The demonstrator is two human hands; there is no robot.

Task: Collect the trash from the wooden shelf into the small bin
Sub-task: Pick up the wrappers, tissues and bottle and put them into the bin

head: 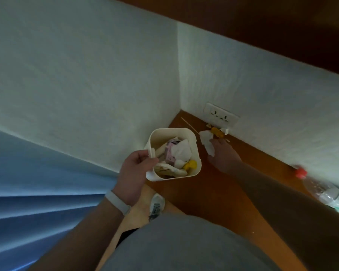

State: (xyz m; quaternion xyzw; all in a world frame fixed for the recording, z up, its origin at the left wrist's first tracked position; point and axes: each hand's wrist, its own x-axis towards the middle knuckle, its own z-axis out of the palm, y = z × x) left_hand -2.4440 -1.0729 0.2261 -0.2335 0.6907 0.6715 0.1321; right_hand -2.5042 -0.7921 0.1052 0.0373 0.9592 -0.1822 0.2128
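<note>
My left hand (pixel 134 173) grips the near rim of the small cream bin (pixel 196 153), holding it at the left end of the wooden shelf (pixel 213 192). The bin holds crumpled white paper, a pink wrapper and something yellow. My right hand (pixel 222 153) reaches over the shelf just right of the bin, fingers closed on a crumpled white tissue (pixel 206 138). Beyond it, against the wall, lie a yellow-orange wrapper (pixel 217 132), small white scraps (pixel 226 131) and a thin wooden stick (pixel 189 125).
A clear plastic bottle with a red cap (pixel 321 189) lies on the shelf at the right by the wall. A white wall socket (pixel 221 115) sits just above the shelf. White walls meet in the corner behind the bin. A shoe (pixel 157 206) shows on the floor below.
</note>
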